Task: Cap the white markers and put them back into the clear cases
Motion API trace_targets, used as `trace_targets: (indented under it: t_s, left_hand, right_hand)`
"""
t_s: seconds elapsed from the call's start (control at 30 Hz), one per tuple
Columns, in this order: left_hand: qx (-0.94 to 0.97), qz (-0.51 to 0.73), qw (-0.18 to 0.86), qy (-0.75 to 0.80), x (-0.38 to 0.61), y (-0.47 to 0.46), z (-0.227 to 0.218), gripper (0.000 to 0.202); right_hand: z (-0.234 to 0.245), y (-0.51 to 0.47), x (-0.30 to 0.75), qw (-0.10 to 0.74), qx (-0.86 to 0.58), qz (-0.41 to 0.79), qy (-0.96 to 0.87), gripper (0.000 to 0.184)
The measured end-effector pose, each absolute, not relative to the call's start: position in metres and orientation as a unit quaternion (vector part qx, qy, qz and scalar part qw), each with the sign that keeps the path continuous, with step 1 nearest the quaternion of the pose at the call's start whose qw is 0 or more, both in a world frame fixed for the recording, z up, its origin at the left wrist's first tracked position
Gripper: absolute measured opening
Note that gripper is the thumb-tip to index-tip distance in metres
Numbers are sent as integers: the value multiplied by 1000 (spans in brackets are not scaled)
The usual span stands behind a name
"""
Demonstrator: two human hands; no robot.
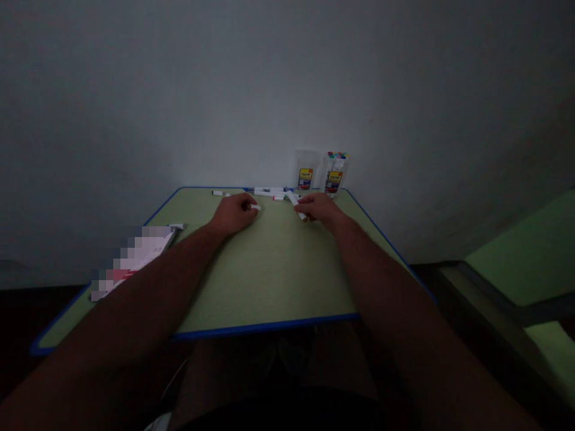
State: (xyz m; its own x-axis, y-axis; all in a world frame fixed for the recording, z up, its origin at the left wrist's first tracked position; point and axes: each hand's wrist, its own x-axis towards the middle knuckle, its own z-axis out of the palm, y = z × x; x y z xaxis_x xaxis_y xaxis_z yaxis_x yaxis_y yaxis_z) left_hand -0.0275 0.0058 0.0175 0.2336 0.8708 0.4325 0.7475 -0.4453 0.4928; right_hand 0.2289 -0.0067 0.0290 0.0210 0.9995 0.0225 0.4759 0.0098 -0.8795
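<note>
My left hand [234, 214] is above the left-middle of the table, its fingers closed around a white marker [256, 207]. Only the white end pokes out past the fingertips; the rest is hidden by the hand. To the right, my right hand [320, 206] pinches another white marker [295, 205], tilted with its near end toward me. Just beyond the hands lie several loose markers [268, 193] near the table's back edge. A dark-ended marker [218, 193] lies behind my left hand.
A clear plastic case [306, 170] with a yellow label stands by the wall. Beside it is a similar case [335, 175] full of colour-capped markers. A partly blurred flat packet or booklet [146, 251] lies at left. The pale green table [265, 281] has a blue edge.
</note>
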Motion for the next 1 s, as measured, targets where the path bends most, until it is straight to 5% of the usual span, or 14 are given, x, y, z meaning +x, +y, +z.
trace_targets:
  t_s: [1.0]
  left_hand:
    - [776, 338, 103, 522, -27, 5, 16, 21]
  right_hand:
    - [30, -11, 228, 346, -595, 374, -622, 14]
